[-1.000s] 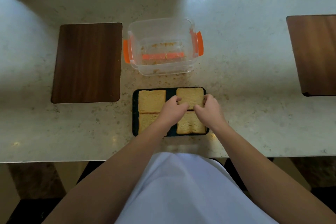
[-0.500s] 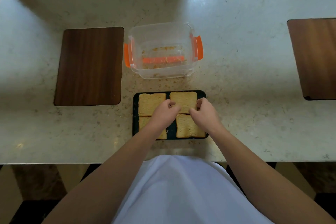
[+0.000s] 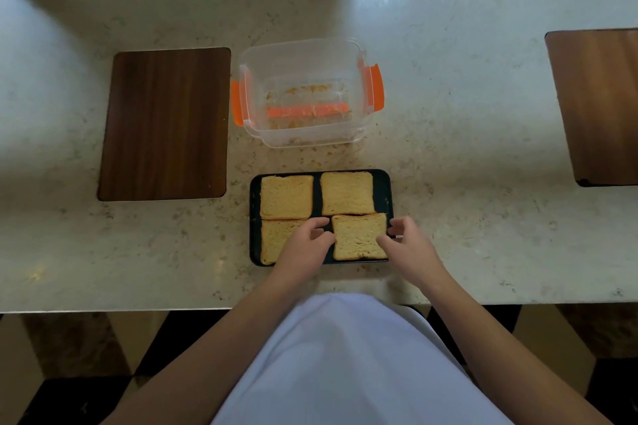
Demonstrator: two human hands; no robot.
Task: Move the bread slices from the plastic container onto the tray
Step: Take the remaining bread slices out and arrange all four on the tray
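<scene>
Four bread slices are laid out two by two on the dark tray point(image 3: 254, 217) at the near edge of the pale worktop point(image 3: 466, 148). The near right slice point(image 3: 359, 235) is flanked by both hands: the left hand point(image 3: 305, 247) is seen at its left edge and the right hand point(image 3: 409, 248) at its right edge, each with fingers spread and curled loosely, closed on nothing; whether the fingertips actually touch the crust cannot be told. The near left slice point(image 3: 274, 240) is partly hidden under the left hand, while the far left slice point(image 3: 286, 197) and far right slice point(image 3: 347, 192) are shown in full. Behind the tray, the clear plastic container point(image 3: 303, 134) with orange clips is left with only crumbs inside. A dark wooden board point(image 3: 165, 124) is set to the left of it, and a second board point(image 3: 597, 107) is cut off by the right edge. Compared with half a second earlier, the hands have been drawn back from the far right slice to the near one.
</scene>
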